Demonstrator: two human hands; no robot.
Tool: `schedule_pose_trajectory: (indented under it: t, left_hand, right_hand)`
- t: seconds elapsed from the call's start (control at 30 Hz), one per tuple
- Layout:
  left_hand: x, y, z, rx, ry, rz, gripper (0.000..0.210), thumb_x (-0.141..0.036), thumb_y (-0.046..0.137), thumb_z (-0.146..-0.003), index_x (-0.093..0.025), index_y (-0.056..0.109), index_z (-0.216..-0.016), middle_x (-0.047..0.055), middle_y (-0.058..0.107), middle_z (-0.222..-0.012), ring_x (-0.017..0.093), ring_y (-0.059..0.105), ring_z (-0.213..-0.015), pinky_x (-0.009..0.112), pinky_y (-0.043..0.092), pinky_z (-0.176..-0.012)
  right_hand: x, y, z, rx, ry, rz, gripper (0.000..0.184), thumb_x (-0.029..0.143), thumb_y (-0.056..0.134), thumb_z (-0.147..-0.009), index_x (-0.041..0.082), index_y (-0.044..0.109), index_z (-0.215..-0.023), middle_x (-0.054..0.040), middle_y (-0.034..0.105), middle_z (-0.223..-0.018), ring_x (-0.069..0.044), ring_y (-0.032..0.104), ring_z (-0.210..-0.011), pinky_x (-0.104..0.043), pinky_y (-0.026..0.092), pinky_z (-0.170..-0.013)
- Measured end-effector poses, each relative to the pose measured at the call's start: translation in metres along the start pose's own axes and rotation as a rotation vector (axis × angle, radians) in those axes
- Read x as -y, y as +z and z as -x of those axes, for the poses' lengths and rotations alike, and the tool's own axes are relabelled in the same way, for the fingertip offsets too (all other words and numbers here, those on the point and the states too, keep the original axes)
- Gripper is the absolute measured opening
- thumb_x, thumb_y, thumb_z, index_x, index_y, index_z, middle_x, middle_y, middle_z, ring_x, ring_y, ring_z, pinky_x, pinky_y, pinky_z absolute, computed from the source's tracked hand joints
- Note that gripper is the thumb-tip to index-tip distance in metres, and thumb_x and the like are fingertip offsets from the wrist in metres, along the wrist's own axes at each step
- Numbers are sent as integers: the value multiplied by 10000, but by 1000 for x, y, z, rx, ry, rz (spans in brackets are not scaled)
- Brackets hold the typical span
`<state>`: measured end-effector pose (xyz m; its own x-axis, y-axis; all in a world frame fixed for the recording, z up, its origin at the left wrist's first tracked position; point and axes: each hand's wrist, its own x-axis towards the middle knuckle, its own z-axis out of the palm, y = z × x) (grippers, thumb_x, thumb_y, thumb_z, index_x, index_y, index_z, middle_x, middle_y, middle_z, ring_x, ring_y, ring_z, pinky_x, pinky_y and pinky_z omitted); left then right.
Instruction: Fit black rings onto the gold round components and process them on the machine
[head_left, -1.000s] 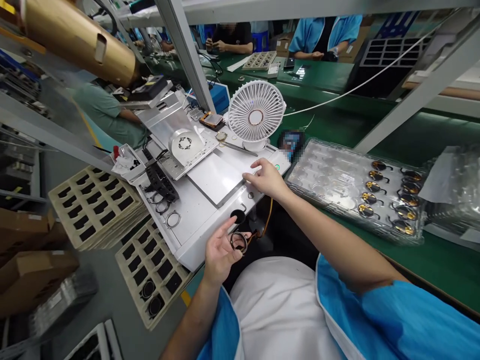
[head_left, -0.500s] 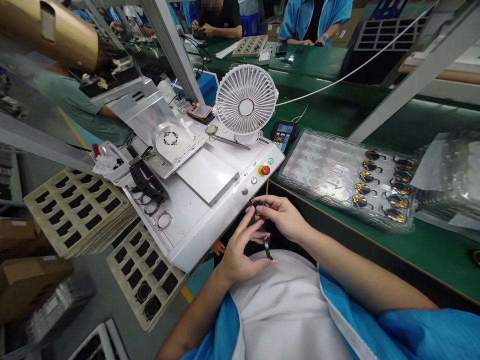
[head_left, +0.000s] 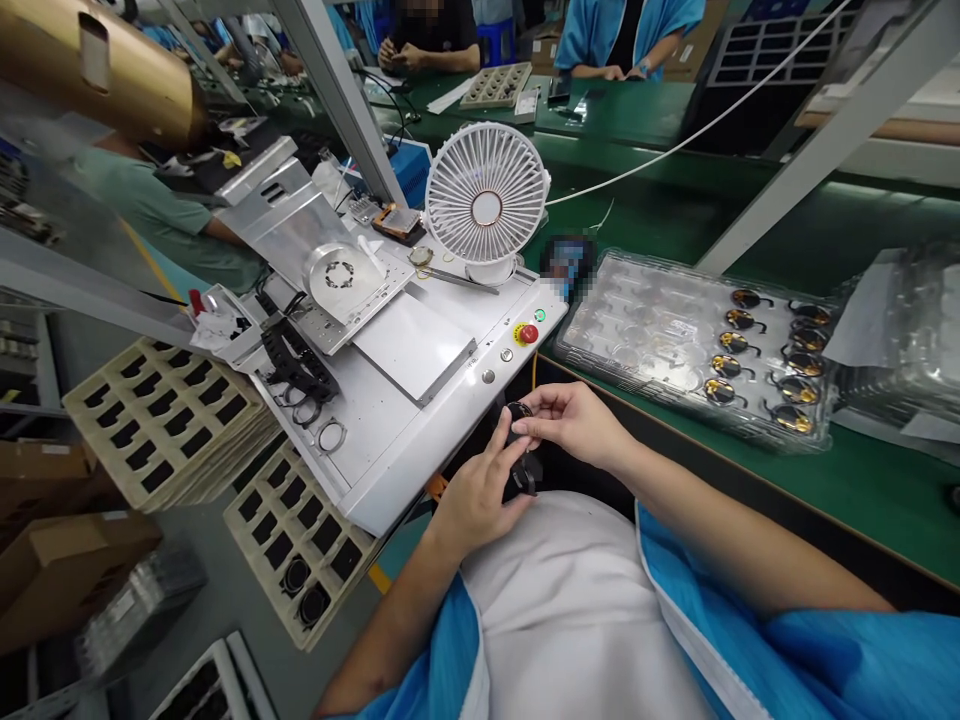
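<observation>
In front of my waist, my right hand (head_left: 574,425) is closed, thumb and fingers pinching the edge of a small round black watch part (head_left: 518,410). My left hand (head_left: 480,497) steadies that same part from the other side with its fingertips. A dark curved piece (head_left: 527,476) shows below, between my left thumb and fingers; how it is held is partly hidden. To the right, a clear plastic tray (head_left: 645,350) carries several round black-and-gold parts (head_left: 726,366) with thin curled tails.
Beside my hands stands a white machine (head_left: 390,460) with a red button (head_left: 528,334) and a metal fixture (head_left: 337,275). A white fan (head_left: 486,208) sits on it. Beige trays (head_left: 259,578) are at lower left; one holds two round black watch cases (head_left: 311,605). Co-workers sit across the green bench (head_left: 630,215).
My left thumb and fingers have drawn closer together around the dark curved piece, which has moved slightly up. Both hands still hold the round part. The view has shifted slightly.
</observation>
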<state>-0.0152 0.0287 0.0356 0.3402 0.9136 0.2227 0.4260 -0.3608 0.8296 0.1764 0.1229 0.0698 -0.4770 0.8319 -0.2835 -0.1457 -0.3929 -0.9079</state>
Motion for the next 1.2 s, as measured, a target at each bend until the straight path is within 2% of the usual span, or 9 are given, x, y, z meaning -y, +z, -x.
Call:
schedule_pose_trajectory:
  t: [0.1, 0.17, 0.23, 0.3, 0.37, 0.5, 0.7, 0.9, 1.2]
  left_hand:
    - [0, -1, -3, 26, -11, 132, 899, -141, 823, -794, -311, 426, -1583, 190, 280, -1725, 344, 716, -1232, 485, 594, -1027]
    - [2, -2, -5, -62, -23, 329, 940, -131, 843, -785, -348, 403, -1587, 186, 280, -1729, 304, 737, -1194, 443, 613, -992]
    - [5, -4, -6, -201, -70, 548, 827, -164, 873, -783, -328, 514, -1510, 174, 466, -1635, 289, 733, -1201, 428, 602, -1014]
    - [11, -4, -7, -319, -116, 713, 642, -249, 908, -770, -275, 657, -1361, 141, 693, -1395, 287, 730, -1206, 436, 581, -1054]
    - [16, -3, -7, -411, -137, 796, 564, -336, 948, -721, -253, 731, -1235, 104, 783, -1197, 270, 749, -1160, 419, 585, -1045]
    - [23, 6, -5, -499, -172, 822, 607, -375, 1003, -614, -291, 766, -1166, 65, 804, -1156, 250, 779, -1061, 380, 630, -945]
    - [27, 13, -1, -554, -165, 779, 625, -352, 1033, -545, -279, 781, -1112, 69, 820, -1122, 253, 795, -1012, 367, 652, -879]
    - [30, 13, 1, -583, -157, 758, 664, -340, 1057, -471, -287, 791, -1077, 64, 825, -1108, 264, 800, -1008, 387, 657, -898]
    - [32, 14, 2, -570, -78, 741, 646, -296, 1043, -524, -312, 805, -1125, 56, 827, -1115, 248, 809, -972, 368, 668, -871]
  right_hand:
    - [-5, 3, -1, -78, -19, -42, 525, 537, 972, -605, 143, 657, -751, -5, 668, -612, -120, 623, -517, -235, 547, -525]
    - [-6, 3, -1, -86, 9, -70, 524, 530, 973, -598, 151, 633, -721, 14, 640, -581, -99, 578, -492, -211, 508, -488]
    - [-5, 2, 0, -61, 43, -80, 487, 480, 979, -591, 147, 645, -709, 8, 656, -618, -92, 573, -519, -198, 493, -487]
    - [-4, 4, 2, -24, 83, -78, 441, 425, 983, -588, 140, 667, -707, -12, 693, -689, -94, 593, -571, -197, 505, -518]
    - [-2, 9, 5, 10, 133, -93, 425, 404, 982, -589, 136, 672, -701, -18, 700, -715, -98, 610, -606, -207, 532, -559]
    - [-2, 29, 11, 55, 204, -163, 441, 366, 977, -571, 141, 616, -686, 7, 664, -658, -107, 636, -606, -226, 558, -602]
    - [-2, 53, 18, -3, 67, -130, 327, 192, 796, -606, 198, 505, -754, 59, 624, -622, -107, 628, -553, -192, 479, -524]
    - [-2, 59, 22, -51, 17, 1, 297, 182, 675, -621, 223, 466, -828, 76, 585, -627, -110, 581, -543, -198, 451, -494]
    - [-3, 59, 19, -23, 28, -9, 328, 169, 668, -627, 223, 448, -864, 68, 609, -708, -94, 566, -558, -190, 451, -488]
